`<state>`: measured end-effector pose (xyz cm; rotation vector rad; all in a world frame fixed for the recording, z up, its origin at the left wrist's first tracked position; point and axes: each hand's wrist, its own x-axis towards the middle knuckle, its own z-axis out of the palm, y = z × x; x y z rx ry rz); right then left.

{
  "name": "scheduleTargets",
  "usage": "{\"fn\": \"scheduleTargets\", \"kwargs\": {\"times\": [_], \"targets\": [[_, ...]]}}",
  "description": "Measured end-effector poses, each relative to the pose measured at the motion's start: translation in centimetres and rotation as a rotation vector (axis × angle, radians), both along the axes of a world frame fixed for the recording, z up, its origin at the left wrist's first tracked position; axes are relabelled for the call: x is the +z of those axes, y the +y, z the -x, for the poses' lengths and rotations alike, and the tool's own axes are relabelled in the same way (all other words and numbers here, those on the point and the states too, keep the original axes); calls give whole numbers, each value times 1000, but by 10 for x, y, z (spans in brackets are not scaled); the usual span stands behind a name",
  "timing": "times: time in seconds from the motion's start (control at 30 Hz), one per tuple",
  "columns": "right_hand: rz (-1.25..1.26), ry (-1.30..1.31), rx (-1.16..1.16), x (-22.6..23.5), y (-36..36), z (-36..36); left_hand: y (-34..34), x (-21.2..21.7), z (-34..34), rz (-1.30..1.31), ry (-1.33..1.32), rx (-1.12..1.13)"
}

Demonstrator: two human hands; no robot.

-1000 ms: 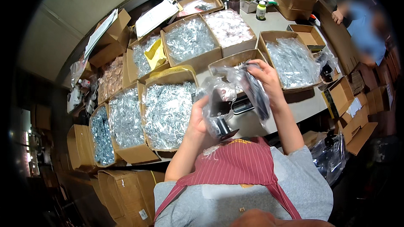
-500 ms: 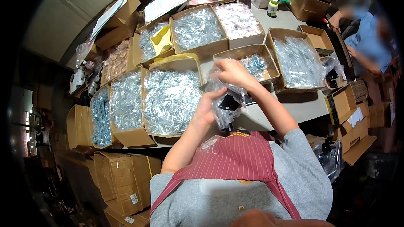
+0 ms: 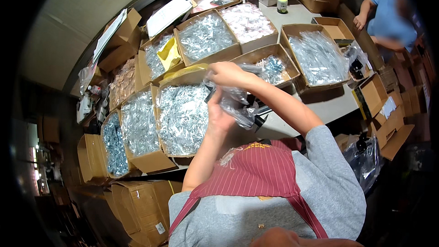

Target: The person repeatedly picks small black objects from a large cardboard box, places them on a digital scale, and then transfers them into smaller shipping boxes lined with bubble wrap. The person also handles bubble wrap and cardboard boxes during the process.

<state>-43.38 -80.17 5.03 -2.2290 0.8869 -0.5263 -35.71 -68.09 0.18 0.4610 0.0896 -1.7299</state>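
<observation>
A clear plastic bag (image 3: 238,102) with black parts inside hangs between my hands, over the front edge of the table. My left hand (image 3: 219,115) is closed on the bag from below, its thumb pointing up. My right hand (image 3: 228,74) pinches the bag's upper end, with the fingers bent over it. Black ends of the contents show at the bag's lower right. Just left of the bag stands a carton of small clear packets with metal pieces (image 3: 183,119). Behind my right wrist sits a shallow carton (image 3: 292,66) holding small shiny packets.
More cartons of packets (image 3: 206,36) fill the left and back of the table. At the right is a carton of long clear bags (image 3: 318,57). A capped bottle (image 3: 282,3) stands at the back. Another person in blue (image 3: 391,20) is at the far right. Cartons (image 3: 146,206) lie below left.
My right hand has moved left with the bag's upper end, and the bag now lies more slantwise. The view has shifted slightly. The other person's arm has changed position.
</observation>
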Motion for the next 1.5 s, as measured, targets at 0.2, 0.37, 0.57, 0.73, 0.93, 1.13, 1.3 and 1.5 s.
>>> {"fn": "scheduleTargets", "kwargs": {"times": [0.2,0.37,0.57,0.73,0.93,1.13,1.3,1.5], "targets": [[-66,100,86,43,17,7,-18,-20,-23,28,-172,41],[71,-456,101,67,46,80,-11,6,-64,132,-214,171],[-746,-528,-504,-2,73,231,32,11,-164,283,-137,201],[-1018,-567,-780,-90,58,234,48,28,-164,101,-185,248],[-1129,-1017,-858,-124,15,206,33,27,-134,90,-255,194],[-1217,-1094,-695,-101,47,212,36,39,-118,85,-227,229],[-1358,-1299,-514,-21,57,258,21,43,-100,31,-318,264],[-1110,-1492,-586,28,22,371,-27,66,-42,-89,-377,163]]}}
